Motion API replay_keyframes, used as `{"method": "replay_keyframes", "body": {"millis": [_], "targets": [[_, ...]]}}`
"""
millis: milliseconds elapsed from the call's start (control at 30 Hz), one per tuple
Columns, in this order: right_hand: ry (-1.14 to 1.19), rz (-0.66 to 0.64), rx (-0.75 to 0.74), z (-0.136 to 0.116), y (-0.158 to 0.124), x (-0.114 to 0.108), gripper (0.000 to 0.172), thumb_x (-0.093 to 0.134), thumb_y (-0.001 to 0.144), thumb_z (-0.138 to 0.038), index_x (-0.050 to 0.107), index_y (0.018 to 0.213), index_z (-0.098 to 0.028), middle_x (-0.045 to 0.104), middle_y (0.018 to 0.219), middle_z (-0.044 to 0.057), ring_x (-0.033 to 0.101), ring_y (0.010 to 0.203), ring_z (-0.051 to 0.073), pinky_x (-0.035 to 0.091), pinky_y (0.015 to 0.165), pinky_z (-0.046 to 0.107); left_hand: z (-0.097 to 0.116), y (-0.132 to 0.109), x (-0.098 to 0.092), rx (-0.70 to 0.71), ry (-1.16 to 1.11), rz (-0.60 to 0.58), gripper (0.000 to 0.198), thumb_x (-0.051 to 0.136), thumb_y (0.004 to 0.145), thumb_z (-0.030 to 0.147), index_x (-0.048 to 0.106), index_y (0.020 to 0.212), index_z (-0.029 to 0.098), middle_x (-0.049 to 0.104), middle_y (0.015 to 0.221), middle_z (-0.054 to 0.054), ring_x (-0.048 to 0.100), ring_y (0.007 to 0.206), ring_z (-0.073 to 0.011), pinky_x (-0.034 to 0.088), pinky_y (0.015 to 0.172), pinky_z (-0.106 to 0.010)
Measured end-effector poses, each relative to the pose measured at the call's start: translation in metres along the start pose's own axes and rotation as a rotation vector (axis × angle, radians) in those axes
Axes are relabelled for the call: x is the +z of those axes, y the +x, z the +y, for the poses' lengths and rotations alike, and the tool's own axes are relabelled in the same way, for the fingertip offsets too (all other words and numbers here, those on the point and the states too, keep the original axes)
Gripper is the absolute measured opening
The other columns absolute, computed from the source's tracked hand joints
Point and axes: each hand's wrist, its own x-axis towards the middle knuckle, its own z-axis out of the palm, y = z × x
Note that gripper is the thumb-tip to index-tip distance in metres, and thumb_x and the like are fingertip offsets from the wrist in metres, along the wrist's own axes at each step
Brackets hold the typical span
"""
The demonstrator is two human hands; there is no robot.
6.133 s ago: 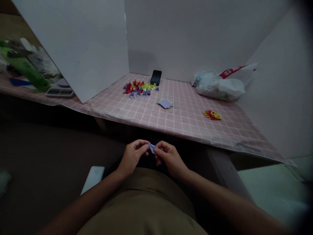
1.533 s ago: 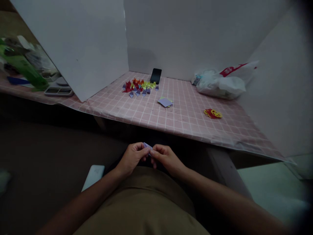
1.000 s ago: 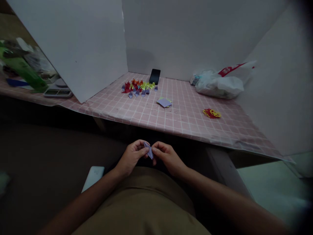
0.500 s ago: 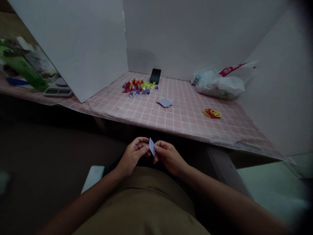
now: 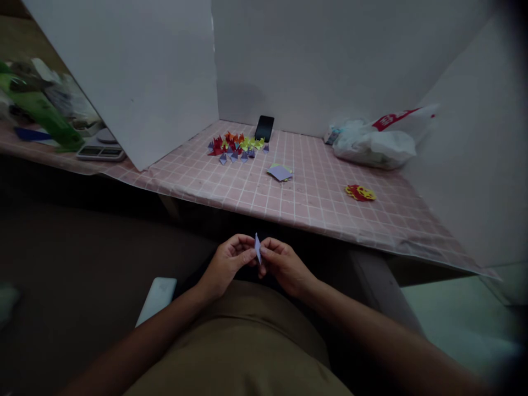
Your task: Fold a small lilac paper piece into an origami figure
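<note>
A small folded piece of lilac origami paper [image 5: 258, 247] is pinched between my two hands, just above my lap and in front of the table edge. My left hand [image 5: 231, 261] grips its left side with thumb and fingers. From the right, my right hand [image 5: 286, 264] holds it the same way, its thumb on the paper. The paper stands nearly edge-on to me, so its folds are hard to make out. On the table lies a stack of square paper sheets [image 5: 280, 172], lilac on top. Behind it sit several small folded paper figures [image 5: 235, 146] in red, orange, yellow and purple.
A dark phone [image 5: 264, 128] leans at the back of the checked pink tabletop [image 5: 317, 192]. Red and yellow pieces [image 5: 360, 192] and a white plastic bag [image 5: 373, 146] lie on the right. A white panel [image 5: 140, 77] rises on the left. Beside me rests a white slab [image 5: 157, 300].
My hands have turned the folded paper so that it now shows more edge-on and narrower. Both hands keep hold of it. The view has shifted slightly.
</note>
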Motion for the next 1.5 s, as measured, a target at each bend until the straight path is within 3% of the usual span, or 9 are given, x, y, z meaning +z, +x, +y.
{"method": "replay_keyframes", "body": {"millis": [333, 600, 1167, 1500], "targets": [[-0.288, 0.078, -0.128, -0.0014, -0.0026, 0.0036, 0.017, 0.07, 0.082, -0.033, 0.061, 0.086, -0.018, 0.065, 0.069, -0.002, 0.056, 0.053, 0.01, 0.045, 0.054, 0.024, -0.0041, 0.0002, -0.0014, -0.013, 0.041, -0.01, 0.022, 0.075, 0.076, 0.03, 0.065, 0.089, 0.016, 0.067, 0.077, -0.001, 0.062, 0.071, -0.0139, 0.048, 0.072, -0.028], [-0.417, 0.054, -0.167, -0.0051, -0.003, 0.0026, 0.021, 0.064, 0.088, -0.039, 0.065, 0.09, -0.018, 0.061, 0.071, -0.002, 0.055, 0.056, 0.011, 0.044, 0.059, 0.026, -0.0061, 0.0006, -0.0035, -0.028, 0.063, 0.032, 0.02, 0.076, 0.074, 0.03, 0.066, 0.085, 0.017, 0.068, 0.077, 0.0, 0.063, 0.073, -0.0148, 0.049, 0.073, -0.028], [-0.462, 0.063, -0.192, -0.003, -0.0004, -0.0005, 0.017, 0.062, 0.087, -0.034, 0.068, 0.092, -0.019, 0.062, 0.07, -0.002, 0.056, 0.057, 0.011, 0.045, 0.062, 0.027, -0.0061, -0.0002, -0.0003, 0.072, 0.209, 0.072, 0.02, 0.076, 0.073, 0.026, 0.066, 0.087, 0.016, 0.067, 0.077, -0.001, 0.061, 0.07, -0.0145, 0.049, 0.068, -0.027], [-0.4, 0.082, -0.179, -0.0074, -0.0013, 0.0003, 0.02, 0.066, 0.085, -0.034, 0.065, 0.076, -0.016, 0.064, 0.069, -0.001, 0.056, 0.054, 0.01, 0.043, 0.057, 0.025, -0.0073, 0.0033, -0.0055, 0.003, 0.122, 0.121, 0.018, 0.072, 0.078, 0.031, 0.069, 0.082, 0.014, 0.066, 0.07, -0.001, 0.057, 0.065, -0.0123, 0.045, 0.066, -0.025]]}}
